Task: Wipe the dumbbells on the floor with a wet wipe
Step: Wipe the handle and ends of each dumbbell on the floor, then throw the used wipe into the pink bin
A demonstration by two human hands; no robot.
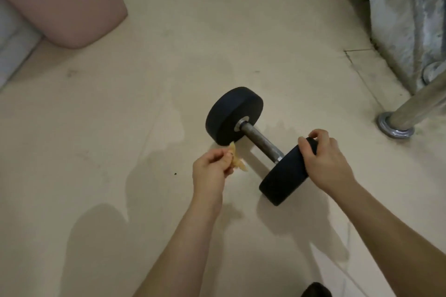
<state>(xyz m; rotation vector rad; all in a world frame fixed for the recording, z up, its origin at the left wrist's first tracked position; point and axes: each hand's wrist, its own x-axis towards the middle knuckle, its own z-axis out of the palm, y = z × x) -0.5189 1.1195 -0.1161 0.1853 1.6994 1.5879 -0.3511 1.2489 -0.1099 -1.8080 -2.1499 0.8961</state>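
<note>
Black dumbbell with two round rubber heads and grey metal bar lies on beige floor, bar running diagonal, far head up-left, near head down-right. Right hand grasps top of near head, fingers curled over its rim. Left hand pinches small crumpled yellowish wet wipe between thumb and fingers, just beside far head, contact not clear. Pink plastic bin far left. Chrome metal pole with round base at right.
</note>
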